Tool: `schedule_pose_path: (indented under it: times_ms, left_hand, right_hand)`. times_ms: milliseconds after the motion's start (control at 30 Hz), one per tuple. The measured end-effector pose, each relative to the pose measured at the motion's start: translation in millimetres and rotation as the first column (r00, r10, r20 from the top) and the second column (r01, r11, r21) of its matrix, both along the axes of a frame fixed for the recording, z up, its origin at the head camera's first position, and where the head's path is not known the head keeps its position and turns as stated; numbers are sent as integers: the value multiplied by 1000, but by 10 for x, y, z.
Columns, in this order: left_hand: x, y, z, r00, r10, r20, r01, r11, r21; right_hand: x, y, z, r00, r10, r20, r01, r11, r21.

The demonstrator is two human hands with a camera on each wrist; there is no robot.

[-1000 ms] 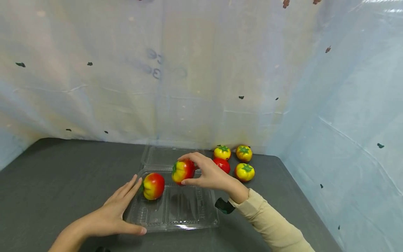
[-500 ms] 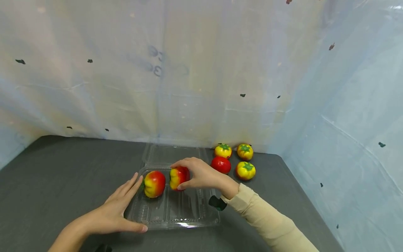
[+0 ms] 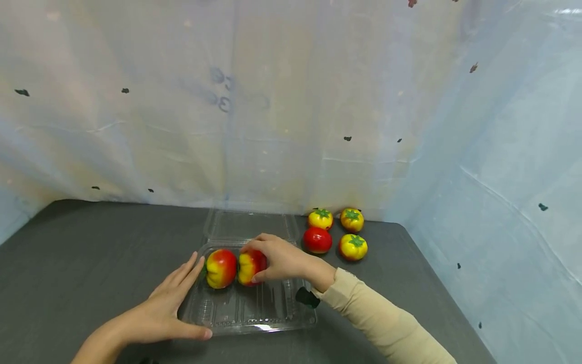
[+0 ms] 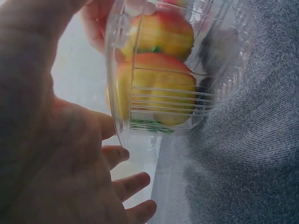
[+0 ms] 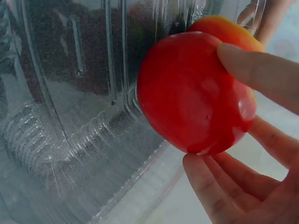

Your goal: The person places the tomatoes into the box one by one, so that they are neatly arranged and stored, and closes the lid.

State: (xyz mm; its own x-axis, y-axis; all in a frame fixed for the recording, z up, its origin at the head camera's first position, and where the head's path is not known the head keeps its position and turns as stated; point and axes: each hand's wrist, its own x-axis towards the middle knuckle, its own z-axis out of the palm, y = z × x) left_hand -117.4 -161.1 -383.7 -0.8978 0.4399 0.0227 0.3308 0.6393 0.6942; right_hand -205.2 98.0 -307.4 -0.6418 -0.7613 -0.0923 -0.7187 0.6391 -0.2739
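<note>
My right hand [image 3: 286, 260] pinches a glossy red-and-yellow tomato [image 3: 247, 269] between thumb and fingertips, inside the clear plastic container [image 3: 273, 309]. In the right wrist view the held tomato [image 5: 194, 93] shows its red bottom, over the ribbed base. Close on its left lies another red-and-yellow tomato [image 3: 221, 269], its green leaves toward my left hand. That left hand [image 3: 159, 313] lies along the container's left side with fingers spread and thumb at the front corner. Through the clear wall [image 4: 117, 70], the left wrist view shows both tomatoes side by side.
Right of the container stand several more tomatoes: a red one [image 3: 317, 240] and yellow ones with green tops [image 3: 353, 247]. The container's clear lid [image 3: 247, 225] lies folded back behind it. A plastic sheet [image 3: 291, 126] hangs behind the dark table [image 3: 113, 242].
My right hand has carried its tomato left and down, from above the container to beside the other tomato inside. The left hand has stayed in place.
</note>
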Motion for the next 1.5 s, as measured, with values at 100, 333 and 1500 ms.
schedule_pose_path:
  times_ms: [100, 333, 1500]
  left_hand:
    - [14, 3, 4, 1000, 9, 20, -9, 1000, 11]
    - [8, 11, 29, 1000, 6, 21, -7, 1000, 13]
    - [35, -14, 13, 1000, 18, 15, -19, 1000, 25]
  right_hand:
    - [9, -4, 2, 1000, 4, 0, -4, 1000, 6]
    - [4, 32, 50, 1000, -4, 3, 4, 1000, 9]
    - [60, 702, -2, 982, -183, 41, 179, 848, -498]
